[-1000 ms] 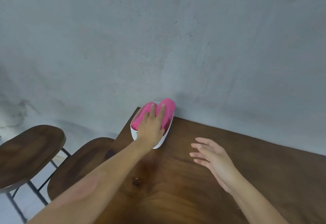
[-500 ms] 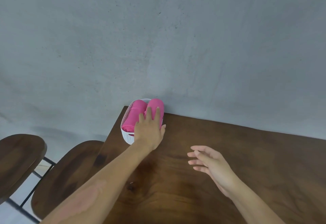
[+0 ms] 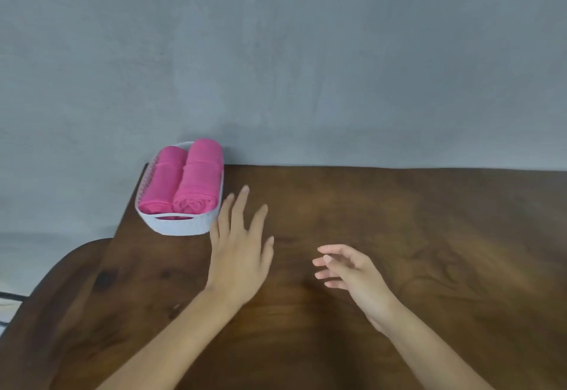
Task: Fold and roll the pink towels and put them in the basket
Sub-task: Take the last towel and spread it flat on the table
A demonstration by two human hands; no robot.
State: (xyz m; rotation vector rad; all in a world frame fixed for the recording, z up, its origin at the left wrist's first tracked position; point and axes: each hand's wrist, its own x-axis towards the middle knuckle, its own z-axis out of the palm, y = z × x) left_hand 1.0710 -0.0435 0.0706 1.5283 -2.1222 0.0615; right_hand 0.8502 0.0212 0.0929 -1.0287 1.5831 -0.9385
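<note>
Two rolled pink towels lie side by side in a white basket (image 3: pixel 181 226) at the table's far left corner, against the wall: the left towel (image 3: pixel 164 181) and the right towel (image 3: pixel 201 178), which sticks out past the basket's far rim. My left hand (image 3: pixel 241 248) hovers just right of the basket with fingers spread and straight, holding nothing. Over the middle of the table, my right hand (image 3: pixel 349 270) is relaxed with fingers loosely extended, and it holds nothing.
The dark wooden table (image 3: pixel 399 236) runs to the right along a grey wall (image 3: pixel 306 67). A brown wooden stool seat (image 3: pixel 61 282) sits at the table's left edge, partly under it.
My left hand lifted off the towels in the basket and drew back to the right of it. The camera view shifted right; the right hand stayed open over the table.
</note>
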